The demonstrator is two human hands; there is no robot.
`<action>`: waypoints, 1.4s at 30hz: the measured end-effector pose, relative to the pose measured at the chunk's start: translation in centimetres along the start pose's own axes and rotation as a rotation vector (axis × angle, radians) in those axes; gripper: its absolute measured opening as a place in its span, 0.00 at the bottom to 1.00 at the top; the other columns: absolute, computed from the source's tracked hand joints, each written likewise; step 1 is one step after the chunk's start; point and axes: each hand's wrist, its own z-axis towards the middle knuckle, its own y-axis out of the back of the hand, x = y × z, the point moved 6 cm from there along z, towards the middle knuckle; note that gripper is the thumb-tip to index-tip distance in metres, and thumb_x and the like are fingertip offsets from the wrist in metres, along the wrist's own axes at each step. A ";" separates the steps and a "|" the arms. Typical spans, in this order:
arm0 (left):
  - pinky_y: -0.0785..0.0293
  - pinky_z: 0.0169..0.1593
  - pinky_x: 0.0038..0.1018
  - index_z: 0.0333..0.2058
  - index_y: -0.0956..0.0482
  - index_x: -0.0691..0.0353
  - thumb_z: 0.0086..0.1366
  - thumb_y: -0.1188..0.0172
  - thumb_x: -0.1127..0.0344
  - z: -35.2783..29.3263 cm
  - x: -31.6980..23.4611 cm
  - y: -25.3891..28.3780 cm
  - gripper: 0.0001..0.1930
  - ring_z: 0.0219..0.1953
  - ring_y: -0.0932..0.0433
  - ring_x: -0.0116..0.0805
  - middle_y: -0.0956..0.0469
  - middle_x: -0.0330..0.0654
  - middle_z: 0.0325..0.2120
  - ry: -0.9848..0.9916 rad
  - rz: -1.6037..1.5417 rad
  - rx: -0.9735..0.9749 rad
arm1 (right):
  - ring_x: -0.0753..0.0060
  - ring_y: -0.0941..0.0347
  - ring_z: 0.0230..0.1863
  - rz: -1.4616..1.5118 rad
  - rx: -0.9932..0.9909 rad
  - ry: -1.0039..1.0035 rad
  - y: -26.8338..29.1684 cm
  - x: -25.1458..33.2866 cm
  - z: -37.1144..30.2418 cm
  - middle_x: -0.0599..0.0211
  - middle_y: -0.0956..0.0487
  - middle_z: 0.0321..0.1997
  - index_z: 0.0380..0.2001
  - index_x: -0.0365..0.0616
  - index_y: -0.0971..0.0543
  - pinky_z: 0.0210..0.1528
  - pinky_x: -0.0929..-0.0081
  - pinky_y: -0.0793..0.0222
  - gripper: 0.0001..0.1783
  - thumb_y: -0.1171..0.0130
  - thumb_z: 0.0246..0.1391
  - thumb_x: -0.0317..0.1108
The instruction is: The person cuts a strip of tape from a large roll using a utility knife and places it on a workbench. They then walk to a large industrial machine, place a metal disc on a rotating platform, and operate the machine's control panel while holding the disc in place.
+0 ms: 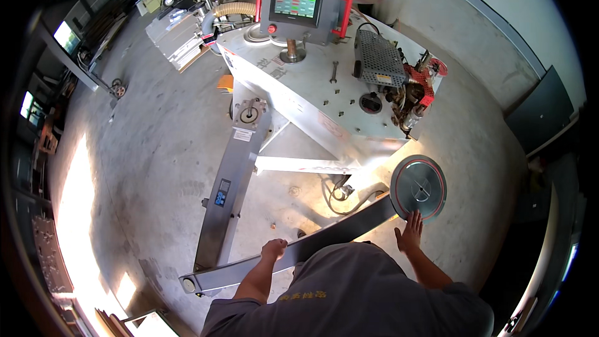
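Black disc (419,181): out at the end of the grey arm (340,231), just off the machine table's (312,92) near right corner.
Right hand (410,232): fingers straight, slightly apart, tips at the disc's near rim!
Left hand (274,249): curled at the arm's upper edge; clamped or merely resting, can't tell.
Wrench (334,72): lying on the table, beside the perforated box (379,57).

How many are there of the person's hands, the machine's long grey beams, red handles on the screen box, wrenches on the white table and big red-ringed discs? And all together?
Left hand and right hand: 2
Near beam and far beam: 2
Left red handle and right red handle: 2
Wrench: 1
Red-ringed disc: 1
Total: 8
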 end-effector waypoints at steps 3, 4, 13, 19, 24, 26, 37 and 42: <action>0.27 0.48 0.40 0.40 0.18 0.48 0.62 0.60 0.47 -1.4 -0.3 -0.4 0.23 0.45 0.22 0.47 0.20 0.44 0.41 0.065 -0.052 -0.051 | 0.48 0.68 0.75 0.080 -0.026 -0.097 -0.5 -3.5 -0.9 0.46 0.62 0.74 0.68 0.33 0.61 0.72 0.51 0.70 0.50 0.50 0.58 0.55; 0.27 0.48 0.40 0.40 0.18 0.48 0.62 0.60 0.47 -1.6 0.0 -0.8 0.23 0.45 0.22 0.47 0.20 0.44 0.41 0.069 -0.050 -0.044 | 0.48 0.69 0.75 0.091 -0.023 -0.127 -0.7 -4.4 -0.8 0.46 0.62 0.74 0.68 0.33 0.62 0.72 0.51 0.70 0.51 0.51 0.58 0.55; 0.27 0.49 0.41 0.40 0.18 0.50 0.62 0.62 0.47 -1.2 -0.1 -1.5 0.24 0.45 0.22 0.47 0.20 0.46 0.41 0.058 -0.019 -0.017 | 0.40 0.74 0.74 0.096 -0.011 -0.510 0.3 -11.1 10.2 0.38 0.66 0.72 0.68 0.36 0.65 0.72 0.51 0.72 0.55 0.58 0.56 0.67; 0.27 0.49 0.41 0.41 0.19 0.50 0.63 0.62 0.48 -0.8 0.3 -1.4 0.23 0.45 0.22 0.47 0.20 0.45 0.42 0.064 -0.009 -0.026 | 0.38 0.71 0.73 0.192 -0.044 -0.598 3.3 -4.5 19.2 0.33 0.65 0.71 0.69 0.42 0.64 0.72 0.52 0.70 0.54 0.62 0.55 0.71; 0.27 0.49 0.41 0.41 0.19 0.50 0.64 0.64 0.50 -0.4 0.2 -1.0 0.23 0.46 0.23 0.47 0.20 0.44 0.43 0.032 0.027 -0.030 | 0.36 0.69 0.73 0.037 -0.058 -0.271 2.5 2.5 18.6 0.33 0.61 0.71 0.68 0.38 0.61 0.72 0.52 0.68 0.54 0.56 0.55 0.68; 0.27 0.49 0.41 0.41 0.20 0.50 0.64 0.64 0.50 -0.1 0.3 -1.2 0.23 0.47 0.23 0.46 0.20 0.44 0.44 0.005 0.044 -0.022 | 0.35 0.68 0.73 0.029 -0.079 -0.094 2.3 4.5 16.8 0.32 0.59 0.71 0.68 0.35 0.60 0.71 0.51 0.67 0.54 0.52 0.55 0.63; 0.27 0.50 0.40 0.42 0.19 0.47 0.64 0.62 0.47 -1.3 0.0 -1.1 0.23 0.48 0.23 0.44 0.21 0.42 0.44 0.072 -0.024 0.015 | 0.54 0.65 0.75 -0.026 0.122 -0.023 0.1 -5.9 0.3 0.47 0.59 0.73 0.67 0.32 0.61 0.72 0.55 0.69 0.52 0.43 0.55 0.49; 0.27 0.49 0.39 0.42 0.19 0.47 0.63 0.61 0.47 -1.4 -0.3 -1.2 0.23 0.46 0.22 0.45 0.20 0.43 0.43 0.060 -0.035 0.003 | 0.50 0.62 0.74 0.025 -0.090 -0.374 2.2 -10.9 10.6 0.45 0.54 0.72 0.68 0.34 0.58 0.72 0.54 0.63 0.54 0.52 0.54 0.65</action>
